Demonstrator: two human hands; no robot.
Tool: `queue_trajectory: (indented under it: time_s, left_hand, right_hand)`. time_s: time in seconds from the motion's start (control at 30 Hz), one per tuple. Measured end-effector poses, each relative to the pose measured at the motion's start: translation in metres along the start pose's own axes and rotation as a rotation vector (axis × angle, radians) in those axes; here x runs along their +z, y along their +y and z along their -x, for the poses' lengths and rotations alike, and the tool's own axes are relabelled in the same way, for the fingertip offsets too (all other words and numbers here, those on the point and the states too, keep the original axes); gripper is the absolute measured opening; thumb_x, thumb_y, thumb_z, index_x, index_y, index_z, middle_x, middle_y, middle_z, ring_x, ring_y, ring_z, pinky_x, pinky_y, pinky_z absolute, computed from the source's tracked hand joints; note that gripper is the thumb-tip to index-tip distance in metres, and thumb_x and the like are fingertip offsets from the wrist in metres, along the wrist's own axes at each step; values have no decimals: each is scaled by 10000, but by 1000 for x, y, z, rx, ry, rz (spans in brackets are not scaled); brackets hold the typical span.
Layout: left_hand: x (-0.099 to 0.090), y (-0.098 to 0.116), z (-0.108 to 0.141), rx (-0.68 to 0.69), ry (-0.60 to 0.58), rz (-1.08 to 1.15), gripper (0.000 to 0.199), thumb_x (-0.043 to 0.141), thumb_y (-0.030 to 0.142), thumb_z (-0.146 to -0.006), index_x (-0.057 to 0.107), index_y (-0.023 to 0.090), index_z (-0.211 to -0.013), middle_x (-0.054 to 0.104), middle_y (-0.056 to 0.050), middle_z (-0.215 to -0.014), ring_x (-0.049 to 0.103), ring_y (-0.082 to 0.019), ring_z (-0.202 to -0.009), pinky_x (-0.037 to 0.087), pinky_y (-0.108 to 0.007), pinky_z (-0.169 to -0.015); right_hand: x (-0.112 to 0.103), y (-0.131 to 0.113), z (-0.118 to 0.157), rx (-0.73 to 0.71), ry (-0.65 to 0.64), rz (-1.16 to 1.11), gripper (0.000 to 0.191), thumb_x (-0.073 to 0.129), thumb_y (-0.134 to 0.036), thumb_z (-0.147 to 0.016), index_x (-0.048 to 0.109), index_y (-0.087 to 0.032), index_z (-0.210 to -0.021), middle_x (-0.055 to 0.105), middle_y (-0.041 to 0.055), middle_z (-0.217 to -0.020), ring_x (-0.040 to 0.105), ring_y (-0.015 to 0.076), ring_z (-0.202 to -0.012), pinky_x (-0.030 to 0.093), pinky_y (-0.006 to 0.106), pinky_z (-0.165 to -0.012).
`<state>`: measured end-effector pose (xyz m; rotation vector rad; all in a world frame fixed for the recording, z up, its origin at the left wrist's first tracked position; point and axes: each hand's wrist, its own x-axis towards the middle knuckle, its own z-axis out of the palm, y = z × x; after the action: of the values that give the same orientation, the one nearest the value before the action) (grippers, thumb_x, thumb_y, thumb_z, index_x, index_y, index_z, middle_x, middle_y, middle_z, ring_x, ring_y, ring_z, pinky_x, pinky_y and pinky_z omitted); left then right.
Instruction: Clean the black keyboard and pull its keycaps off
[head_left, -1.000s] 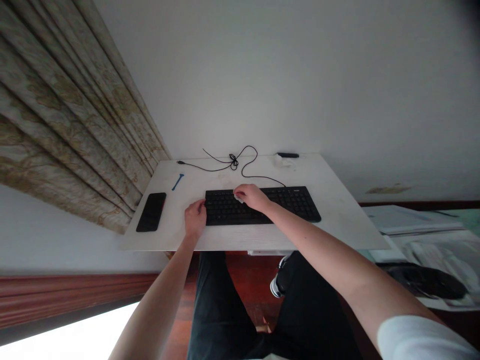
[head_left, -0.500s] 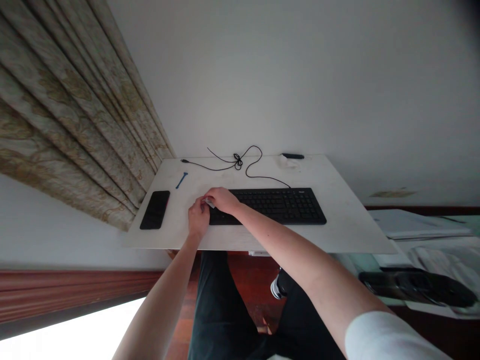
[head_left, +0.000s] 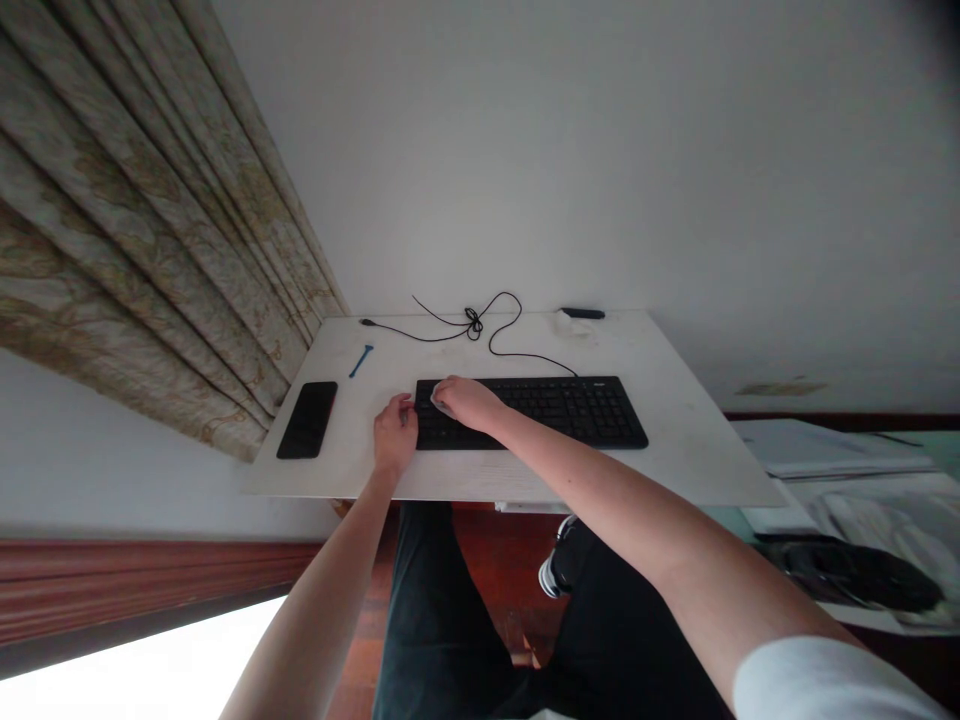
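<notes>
The long black plastic keyboard (head_left: 570, 408) lies flat on the white rectangular tabletop (head_left: 694, 465), and the right hand (head_left: 470, 404) is over its left end, pinching a small whitish crumpled scrap (head_left: 437, 398) at the keys. Tissue or cloth, can't tell from here. The left hand (head_left: 395, 438) sits right by the keyboard's left edge, fingers loosely bent; honestly can't tell if it's gripping that edge or just resting there.

How far along? I'd call it mid-job: scrap in use, nothing wrapped up. No fingers are on the number-pad end, but I can't see which keys have been gone over, so what's left is anybody's guess. Behind the keyboard, the thin black cable (head_left: 473, 322) is bunched in a loopy knot, its dark plug (head_left: 367, 322) lying loose. Off to the left, the flat black phone (head_left: 307, 420) and the slim blue stick-like tool (head_left: 361, 361) lie there with no hand on them.
</notes>
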<state>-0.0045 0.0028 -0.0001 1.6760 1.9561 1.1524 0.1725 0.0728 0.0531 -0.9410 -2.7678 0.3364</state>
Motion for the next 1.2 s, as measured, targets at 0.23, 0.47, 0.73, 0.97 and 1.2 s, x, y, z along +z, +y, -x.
queue_trajectory:
  time_s: [0.23,0.47,0.73,0.97,1.2]
  left_hand:
    - [1,-1,-1,2,6,3,308,501,185,-884,657,198,-1148,766,-82,-1049,721,-222,-1031,546,-394,-993]
    - [0,1,0,-9,0,-1,307,495,188,-884,672,196,-1133,765,-82,-1060,715,-221,-1045,536,-396,-1012]
    - [-1,2,0,-19,-11,-5,300,500,190,-881,681,193,-1121,762,-85,-1070,712,-218,-1045,532,-391,-1015]
    - [-1,2,0,-36,-22,7,300,499,194,-885,683,194,-1122,761,-83,-1078,707,-218,-1059,529,-391,-1021]
    - [0,0,0,-34,-18,11,303,497,191,-878,685,191,-1115,760,-83,-1075,706,-220,-1058,527,-393,-1024]
  right_hand:
    - [-8,13,19,5,-11,19,217,575,-53,-908,742,-164,-824,747,103,-1007,650,221,-989,458,291,-848]
    - [-11,24,41,44,33,-46,231,564,-62,-914,732,-180,-808,742,95,-983,650,222,-1001,479,315,-886]
    - [-18,43,66,36,48,-20,222,568,-78,-922,740,-182,-829,742,88,-1007,648,224,-1013,493,337,-912]
    - [-22,62,90,35,68,9,262,553,-44,-905,755,-194,-831,747,70,-1014,653,224,-1021,494,348,-937]
    - [-30,80,116,49,68,21,269,548,-46,-902,761,-199,-844,749,67,-1044,664,225,-1002,504,351,-916]
